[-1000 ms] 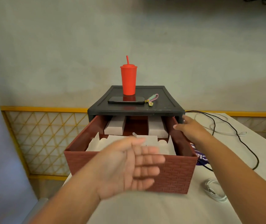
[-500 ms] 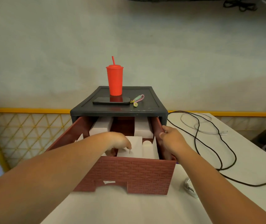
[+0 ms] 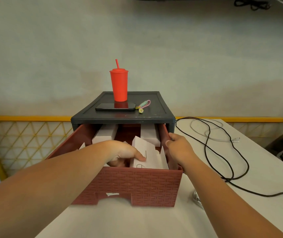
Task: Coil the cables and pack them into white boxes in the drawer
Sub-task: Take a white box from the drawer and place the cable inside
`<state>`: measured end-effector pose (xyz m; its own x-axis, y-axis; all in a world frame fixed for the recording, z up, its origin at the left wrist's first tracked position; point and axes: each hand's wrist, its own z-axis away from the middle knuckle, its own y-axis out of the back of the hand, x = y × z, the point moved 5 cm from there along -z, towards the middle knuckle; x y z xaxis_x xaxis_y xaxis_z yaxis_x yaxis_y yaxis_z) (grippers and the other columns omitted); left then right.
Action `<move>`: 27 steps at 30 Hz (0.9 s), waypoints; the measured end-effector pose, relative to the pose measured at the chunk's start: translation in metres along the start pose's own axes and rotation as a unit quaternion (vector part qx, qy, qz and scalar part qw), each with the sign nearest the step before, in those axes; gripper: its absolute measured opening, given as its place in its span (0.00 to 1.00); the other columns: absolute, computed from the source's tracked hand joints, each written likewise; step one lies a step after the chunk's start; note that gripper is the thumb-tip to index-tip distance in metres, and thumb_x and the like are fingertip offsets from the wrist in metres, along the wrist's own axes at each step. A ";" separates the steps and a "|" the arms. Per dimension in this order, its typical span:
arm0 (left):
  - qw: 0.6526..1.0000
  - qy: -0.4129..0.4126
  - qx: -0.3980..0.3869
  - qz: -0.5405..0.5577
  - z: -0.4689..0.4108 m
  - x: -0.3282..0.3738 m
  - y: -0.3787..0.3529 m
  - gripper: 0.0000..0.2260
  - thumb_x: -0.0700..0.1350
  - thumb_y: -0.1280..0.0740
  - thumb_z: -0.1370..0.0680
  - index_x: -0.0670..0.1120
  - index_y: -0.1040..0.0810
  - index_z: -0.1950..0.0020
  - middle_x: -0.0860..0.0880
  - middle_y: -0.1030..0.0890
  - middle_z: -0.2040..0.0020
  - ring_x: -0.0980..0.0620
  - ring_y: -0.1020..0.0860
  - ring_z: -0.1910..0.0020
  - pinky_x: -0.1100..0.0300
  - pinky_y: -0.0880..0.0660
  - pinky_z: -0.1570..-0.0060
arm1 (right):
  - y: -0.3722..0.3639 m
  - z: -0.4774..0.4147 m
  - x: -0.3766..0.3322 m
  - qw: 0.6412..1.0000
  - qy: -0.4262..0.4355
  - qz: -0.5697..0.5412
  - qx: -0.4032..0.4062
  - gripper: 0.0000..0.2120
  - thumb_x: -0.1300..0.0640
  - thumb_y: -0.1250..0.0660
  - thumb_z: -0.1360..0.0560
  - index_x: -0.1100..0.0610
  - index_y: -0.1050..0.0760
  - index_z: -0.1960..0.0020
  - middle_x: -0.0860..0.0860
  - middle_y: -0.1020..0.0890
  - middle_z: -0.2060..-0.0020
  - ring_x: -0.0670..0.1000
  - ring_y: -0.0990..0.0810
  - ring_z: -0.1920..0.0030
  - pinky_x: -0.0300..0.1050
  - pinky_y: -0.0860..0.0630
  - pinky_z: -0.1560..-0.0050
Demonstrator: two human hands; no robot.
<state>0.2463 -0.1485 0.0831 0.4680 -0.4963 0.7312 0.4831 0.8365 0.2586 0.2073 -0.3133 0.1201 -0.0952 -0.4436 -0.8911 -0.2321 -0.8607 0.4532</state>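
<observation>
Head view showed the left hand (image 3: pixel 125 154) inside the open drawer (image 3: pixel 137 184), pinching a white box (image 3: pixel 148 156) near its front, while the right hand (image 3: pixel 178 145) gripped the drawer's right wall. The black cable (image 3: pixel 206 148) lay uncoiled at right. This looked like the box-fetching step; the next move would be lifting the box clear.

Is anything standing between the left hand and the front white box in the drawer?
Nothing visible does. The left hand is inside the open drawer and grips the white box, thumb on its top. The right hand holds the drawer's right wall, off to the side.
</observation>
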 end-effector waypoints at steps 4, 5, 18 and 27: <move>1.000 -0.016 0.002 -0.002 0.009 0.005 -0.002 0.19 0.41 0.34 0.24 0.44 0.33 0.35 0.40 0.20 0.44 0.43 0.20 0.48 0.46 0.22 0.51 | 0.000 0.000 0.000 1.000 -0.003 -0.007 -0.004 0.21 0.61 0.46 0.19 0.53 0.40 0.27 0.55 0.30 0.32 0.58 0.28 0.37 0.50 0.27 0.41; 1.000 -0.025 0.016 -0.005 0.013 0.006 0.001 0.18 0.42 0.34 0.24 0.44 0.33 0.35 0.41 0.20 0.46 0.44 0.19 0.50 0.49 0.21 0.55 | 0.001 0.000 0.000 1.000 -0.002 -0.004 -0.005 0.21 0.61 0.46 0.20 0.53 0.38 0.27 0.56 0.28 0.34 0.59 0.27 0.38 0.50 0.26 0.42; 0.955 -0.150 0.059 0.248 0.105 -0.004 0.039 0.11 0.42 0.36 0.24 0.44 0.26 0.42 0.42 0.16 0.63 0.46 0.17 0.68 0.56 0.20 0.72 | 0.004 0.006 -0.007 1.000 0.002 0.001 -0.018 0.14 0.62 0.45 0.22 0.60 0.28 0.38 0.58 0.21 0.49 0.59 0.23 0.49 0.51 0.25 0.48; 0.913 -0.257 0.086 0.306 0.138 -0.026 0.018 0.13 0.40 0.38 0.23 0.46 0.26 0.38 0.45 0.18 0.46 0.46 0.19 0.52 0.55 0.21 0.69 | 0.034 0.035 -0.030 0.989 0.099 -0.088 0.070 0.16 0.54 0.42 0.21 0.54 0.27 0.36 0.52 0.24 0.37 0.53 0.27 0.37 0.45 0.33 0.41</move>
<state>0.1408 -0.0879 0.1556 0.1808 0.2138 0.9600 0.1045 0.9664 -0.2349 0.1680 -0.3206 0.1614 0.1469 -0.3430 -0.9278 -0.3605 -0.8920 0.2727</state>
